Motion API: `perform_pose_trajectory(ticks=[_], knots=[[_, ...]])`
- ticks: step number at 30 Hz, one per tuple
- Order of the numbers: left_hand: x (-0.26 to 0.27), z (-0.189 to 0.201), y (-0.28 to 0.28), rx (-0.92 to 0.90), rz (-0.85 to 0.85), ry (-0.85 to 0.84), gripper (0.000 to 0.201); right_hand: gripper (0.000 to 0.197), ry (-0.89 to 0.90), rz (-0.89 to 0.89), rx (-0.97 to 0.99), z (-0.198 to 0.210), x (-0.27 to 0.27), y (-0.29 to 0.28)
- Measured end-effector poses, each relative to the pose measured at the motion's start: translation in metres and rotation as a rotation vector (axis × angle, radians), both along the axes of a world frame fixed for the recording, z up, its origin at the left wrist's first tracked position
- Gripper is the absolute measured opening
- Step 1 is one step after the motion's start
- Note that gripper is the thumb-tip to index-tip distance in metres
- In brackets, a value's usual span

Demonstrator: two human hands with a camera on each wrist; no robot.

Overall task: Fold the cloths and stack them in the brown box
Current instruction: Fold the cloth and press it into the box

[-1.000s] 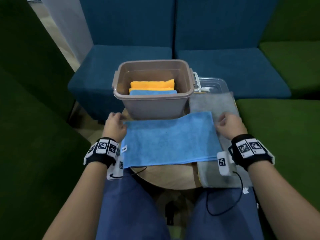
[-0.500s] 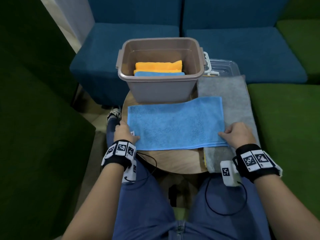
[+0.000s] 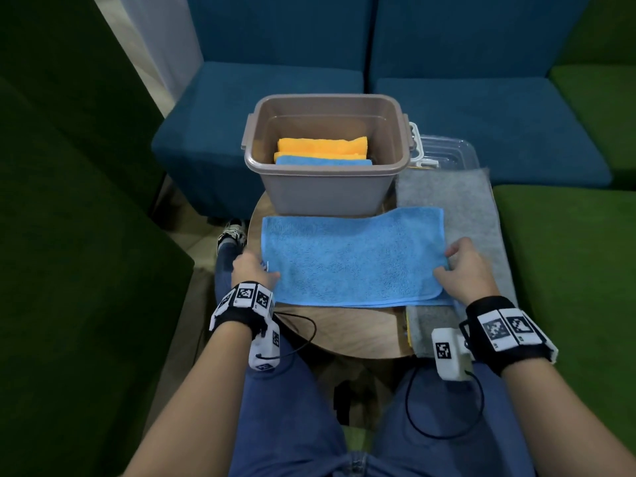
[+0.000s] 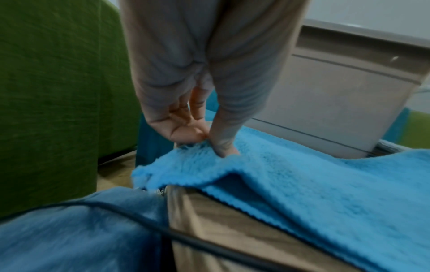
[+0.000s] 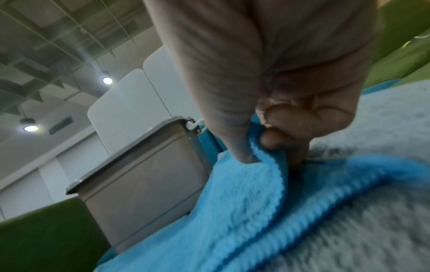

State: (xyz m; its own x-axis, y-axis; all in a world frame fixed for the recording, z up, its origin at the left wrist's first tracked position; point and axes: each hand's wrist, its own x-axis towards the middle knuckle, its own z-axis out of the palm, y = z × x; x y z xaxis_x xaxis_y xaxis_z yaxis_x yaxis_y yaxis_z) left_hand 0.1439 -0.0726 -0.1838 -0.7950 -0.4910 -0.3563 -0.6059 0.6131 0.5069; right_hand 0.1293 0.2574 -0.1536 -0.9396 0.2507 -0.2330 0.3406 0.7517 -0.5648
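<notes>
A blue cloth [image 3: 351,256], folded in half, lies across the round wooden table [image 3: 344,332] in front of the brown box [image 3: 323,191]. My left hand [image 3: 253,270] pinches its left edge [image 4: 209,152] between thumb and fingers. My right hand [image 3: 463,268] pinches the right edge [image 5: 267,156] the same way. Inside the brown box lie a folded orange cloth [image 3: 321,148] and a folded blue cloth [image 3: 323,162]. A grey cloth [image 3: 447,197] lies spread under the blue cloth's right end.
A clear plastic lid [image 3: 447,153] sits behind the grey cloth, right of the box. Blue seats [image 3: 275,98] stand behind the table, green seats [image 3: 568,270] on both sides. My knees are close under the table's near edge.
Both hands slid from the cloth's far corners back toward me along its side edges and now pinch near the front. The head view shifted, so the box sits higher in the frame.
</notes>
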Motion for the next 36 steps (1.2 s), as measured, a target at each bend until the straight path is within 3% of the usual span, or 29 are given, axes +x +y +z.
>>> perform_pose_trajectory(ticks=[3, 7, 11, 15, 19, 25, 28, 30, 33, 36], knots=[[0.009, -0.005, -0.002, -0.059, 0.015, -0.031, 0.029, 0.021, 0.053, 0.019, -0.080, 0.003, 0.006, 0.002], [0.010, -0.006, 0.000, -0.092, -0.027, -0.056, 0.032, 0.019, -0.042, 0.134, -0.024, -0.003, 0.012, 0.006], [0.010, -0.001, -0.009, -0.009, -0.135, -0.145, 0.043, 0.022, -0.030, 0.155, -0.006, -0.003, 0.010, 0.009], [0.014, -0.005, -0.014, 0.025, -0.170, -0.114, 0.045, 0.019, -0.089, 0.205, 0.026, 0.005, 0.007, 0.005], [0.012, -0.001, -0.017, 0.043, -0.109, -0.055, 0.040, 0.019, -0.150, 0.242, 0.101, 0.013, 0.002, -0.003], [0.010, 0.015, -0.040, 0.030, 0.043, 0.089, 0.044, 0.021, -0.052, 0.141, 0.141, 0.026, 0.001, 0.007], [0.019, 0.012, -0.045, 0.078, 0.075, -0.039, 0.046, 0.024, -0.129, 0.160, 0.137, 0.014, 0.007, 0.009], [0.025, 0.002, -0.045, 0.115, 0.068, -0.119, 0.036, 0.025, -0.165, 0.169, 0.144, 0.005, 0.012, 0.009], [0.030, -0.010, -0.041, 0.146, 0.062, -0.099, 0.026, 0.025, -0.164, 0.150, 0.156, 0.000, 0.017, 0.009], [0.032, -0.014, -0.040, 0.144, 0.038, -0.075, 0.030, 0.026, -0.157, 0.137, 0.162, 0.002, 0.018, 0.009]])
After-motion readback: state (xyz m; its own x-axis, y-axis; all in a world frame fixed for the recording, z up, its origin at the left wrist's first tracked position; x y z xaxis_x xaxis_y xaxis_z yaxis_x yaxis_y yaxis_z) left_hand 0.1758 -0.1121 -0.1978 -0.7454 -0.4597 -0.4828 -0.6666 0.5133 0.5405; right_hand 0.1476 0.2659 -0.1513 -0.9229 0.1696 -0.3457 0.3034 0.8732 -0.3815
